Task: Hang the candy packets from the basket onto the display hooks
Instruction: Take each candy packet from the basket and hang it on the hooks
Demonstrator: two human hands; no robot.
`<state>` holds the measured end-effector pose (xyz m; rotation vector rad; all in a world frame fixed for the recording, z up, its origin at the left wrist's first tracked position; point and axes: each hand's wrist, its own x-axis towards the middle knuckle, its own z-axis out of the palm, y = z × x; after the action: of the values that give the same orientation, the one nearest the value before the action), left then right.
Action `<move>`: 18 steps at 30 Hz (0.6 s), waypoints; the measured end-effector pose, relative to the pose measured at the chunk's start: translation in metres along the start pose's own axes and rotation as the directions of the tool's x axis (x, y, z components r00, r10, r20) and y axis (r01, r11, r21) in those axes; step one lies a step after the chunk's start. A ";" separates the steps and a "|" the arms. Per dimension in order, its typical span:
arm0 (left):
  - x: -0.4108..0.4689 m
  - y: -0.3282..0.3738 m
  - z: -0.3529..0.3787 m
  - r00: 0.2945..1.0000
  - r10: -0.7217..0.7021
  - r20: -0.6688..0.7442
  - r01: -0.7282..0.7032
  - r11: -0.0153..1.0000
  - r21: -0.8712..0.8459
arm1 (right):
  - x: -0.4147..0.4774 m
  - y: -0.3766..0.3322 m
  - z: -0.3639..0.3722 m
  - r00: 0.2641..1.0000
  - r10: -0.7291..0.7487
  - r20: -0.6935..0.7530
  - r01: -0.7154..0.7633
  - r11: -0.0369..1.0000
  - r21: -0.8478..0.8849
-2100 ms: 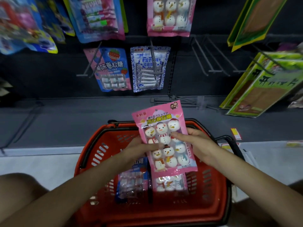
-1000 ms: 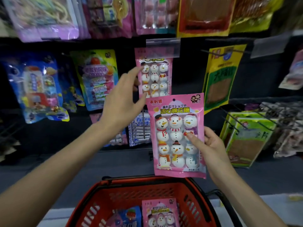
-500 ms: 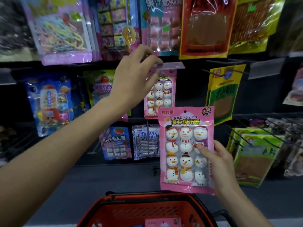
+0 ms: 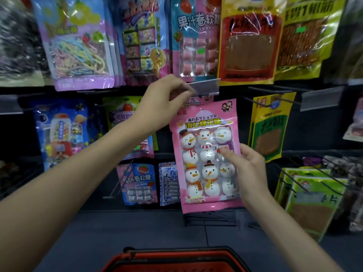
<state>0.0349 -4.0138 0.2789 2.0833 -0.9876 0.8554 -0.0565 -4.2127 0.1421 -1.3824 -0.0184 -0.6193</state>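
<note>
My right hand point(image 4: 248, 169) grips a pink snowman marshmallow packet point(image 4: 206, 154) by its right edge, thumb on the front, and holds it upright in front of the display wall. Its top edge reaches just under a clear price-tag flap point(image 4: 205, 87) at the tip of a hook. My left hand point(image 4: 163, 103) pinches that flap and holds it tilted up. Behind the held packet, the top of a matching pink packet point(image 4: 196, 101) peeks out on the same hook. The red basket point(image 4: 176, 260) shows only its far rim at the bottom edge.
Hooks all around carry hanging packets: pastel rope candy point(image 4: 78, 46) upper left, pink strawberry chews point(image 4: 196, 36) above the flap, yellow-green snack bags point(image 4: 269, 124) to the right. Bare wire hooks point(image 4: 306, 179) jut out at lower right over green bags. A dark shelf ledge point(image 4: 137, 228) runs below.
My right hand has raised the snowman packet closer to the hook, now covering the matching packet. My left hand has stayed on the tag flap. The view tilted up, so less basket shows.
</note>
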 end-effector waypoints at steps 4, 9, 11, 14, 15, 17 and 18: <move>0.004 -0.003 -0.005 0.999 -0.001 0.053 0.002 1.000 -0.014 | 0.015 -0.005 0.013 0.999 0.032 -0.009 -0.032 0.999 0.015; 0.005 -0.004 -0.005 0.997 -0.016 0.073 0.017 1.000 -0.023 | 0.017 -0.003 0.016 0.999 0.025 -0.025 -0.025 0.999 -0.020; 0.003 -0.006 -0.003 0.998 -0.026 0.062 0.029 0.999 -0.043 | 0.015 -0.003 0.016 1.000 0.021 -0.022 -0.022 1.000 -0.022; 0.002 -0.007 -0.001 0.998 -0.045 0.043 0.048 0.997 -0.069 | 0.012 -0.002 0.016 0.999 0.037 -0.029 -0.038 0.999 -0.029; 0.001 -0.006 0.000 0.998 -0.049 0.038 0.052 0.996 -0.074 | 0.012 -0.002 0.016 0.998 0.045 -0.034 -0.046 0.998 -0.030; 0.001 -0.006 0.000 0.998 -0.056 0.037 0.059 0.995 -0.080 | 0.012 -0.001 0.016 0.998 0.055 -0.038 -0.056 0.998 -0.031; 0.001 -0.006 0.000 0.998 -0.056 0.036 0.059 0.995 -0.079 | 0.012 -0.001 0.016 0.998 0.056 -0.038 -0.057 0.998 -0.028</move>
<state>0.0401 -4.0111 0.2785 2.0537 -0.9598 0.7414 -0.0419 -4.2025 0.1511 -1.3943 0.0592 -0.5994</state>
